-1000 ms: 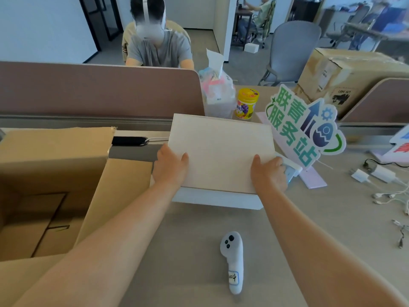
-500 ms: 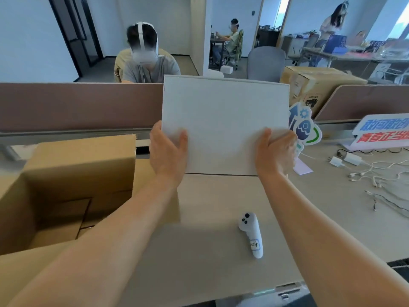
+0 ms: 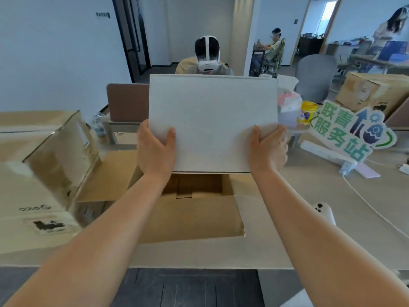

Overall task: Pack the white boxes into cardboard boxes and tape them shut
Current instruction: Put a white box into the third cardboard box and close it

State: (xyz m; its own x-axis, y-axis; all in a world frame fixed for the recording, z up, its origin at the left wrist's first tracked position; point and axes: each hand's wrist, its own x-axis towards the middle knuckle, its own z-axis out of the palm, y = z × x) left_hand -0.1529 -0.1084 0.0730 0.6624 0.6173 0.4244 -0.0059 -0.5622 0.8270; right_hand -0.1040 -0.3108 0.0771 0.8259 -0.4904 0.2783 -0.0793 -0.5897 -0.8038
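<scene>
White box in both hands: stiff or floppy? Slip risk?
Likely stiff: the white box shows straight edges though the left hand and right hand grip only its lower corners. Probably light for its size, held up that way. Smooth faces might slip.

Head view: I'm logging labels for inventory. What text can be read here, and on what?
"联青服务站": green cutout sign.
"pico", upside down: left cardboard box.
Yellow can label and that box's sticker: too blurred to read.

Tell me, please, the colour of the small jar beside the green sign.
The jar is mostly yellow; the head view shows it.
</scene>
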